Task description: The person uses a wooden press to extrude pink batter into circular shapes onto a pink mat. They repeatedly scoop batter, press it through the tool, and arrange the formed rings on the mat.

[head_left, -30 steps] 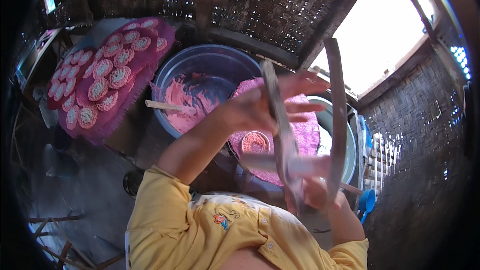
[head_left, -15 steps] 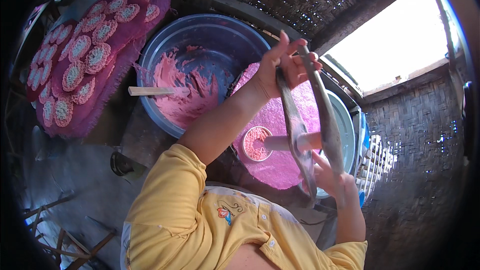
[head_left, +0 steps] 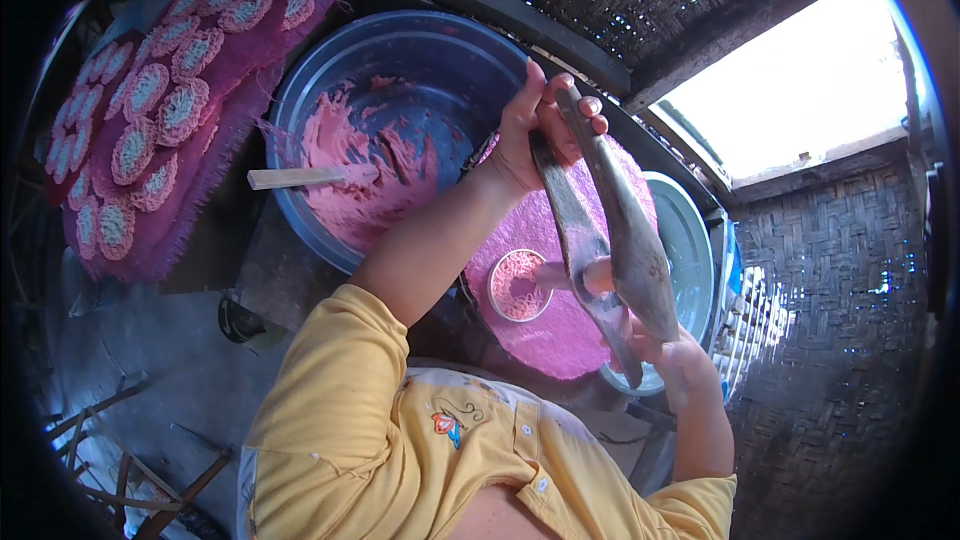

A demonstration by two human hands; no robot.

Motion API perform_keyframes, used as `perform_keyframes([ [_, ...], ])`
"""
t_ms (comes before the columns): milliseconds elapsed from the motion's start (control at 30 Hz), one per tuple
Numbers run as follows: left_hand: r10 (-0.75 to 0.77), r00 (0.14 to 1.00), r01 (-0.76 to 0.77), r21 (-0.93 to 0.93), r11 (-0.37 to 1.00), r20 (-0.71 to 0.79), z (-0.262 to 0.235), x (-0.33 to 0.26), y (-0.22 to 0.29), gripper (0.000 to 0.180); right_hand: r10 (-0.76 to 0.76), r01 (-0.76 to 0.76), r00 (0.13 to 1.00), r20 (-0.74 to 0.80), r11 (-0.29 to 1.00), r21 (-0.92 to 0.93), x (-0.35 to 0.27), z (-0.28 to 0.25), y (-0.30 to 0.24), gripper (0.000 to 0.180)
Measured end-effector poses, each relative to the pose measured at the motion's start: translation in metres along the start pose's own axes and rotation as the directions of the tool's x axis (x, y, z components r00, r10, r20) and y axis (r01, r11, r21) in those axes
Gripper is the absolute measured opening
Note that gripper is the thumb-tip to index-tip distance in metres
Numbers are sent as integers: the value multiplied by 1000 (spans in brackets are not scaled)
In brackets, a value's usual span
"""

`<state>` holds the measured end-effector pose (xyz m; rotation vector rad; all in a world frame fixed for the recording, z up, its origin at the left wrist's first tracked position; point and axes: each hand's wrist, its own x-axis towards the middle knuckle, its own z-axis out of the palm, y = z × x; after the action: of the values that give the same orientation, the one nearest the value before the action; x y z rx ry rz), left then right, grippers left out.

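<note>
Gripping: the left hand (head_left: 548, 125) curls its fingers over the upper end of a weathered grey-brown, two-bar wooden press (head_left: 628, 215), mid-frame; the right hand (head_left: 680, 355) closes on its lower end, fingertips partly hidden.
Press's long axis: slanting from upper centre down toward lower right, both hands touching.
Pink cylinder (head_left: 598, 276): crosses between the bars (head_left: 573, 230), pointing left.
Pale round ring (head_left: 491, 288): left of the press at frame centre, cupping pink strands (head_left: 508, 268) over a round, textured pink mat (head_left: 545, 350); neither hand clearly nearer.
Bar gap: narrower than half a second ago.
Round blue plastic basin (head_left: 440, 60): upper left of centre, holding pink paste (head_left: 340, 210).
</note>
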<state>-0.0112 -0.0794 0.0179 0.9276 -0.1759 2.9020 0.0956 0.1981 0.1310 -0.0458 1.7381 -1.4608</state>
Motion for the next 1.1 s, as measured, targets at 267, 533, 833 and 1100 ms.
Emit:
perform_keyframes([
  [267, -3, 996, 0, -36, 999, -88, 8, -34, -5, 45, 122, -130, 982, 142, 990, 50, -8, 4, 9, 68],
  [533, -19, 988, 66, 313, 948, -150, 56, -22, 40, 87, -111, 104, 978, 174, 993, 48, 16, 33, 6, 72],
  [833, 148, 820, 531, 638, -558, -553, 65, -98, 12, 75, -435, 393, 777, 455, 900, 189, 57, 55, 4, 103],
  [1100, 371, 921, 80, 990, 114, -117, 96, -171, 72, 42, -428, 56, 882, -195, 508, -860, 97, 36, 43, 20],
])
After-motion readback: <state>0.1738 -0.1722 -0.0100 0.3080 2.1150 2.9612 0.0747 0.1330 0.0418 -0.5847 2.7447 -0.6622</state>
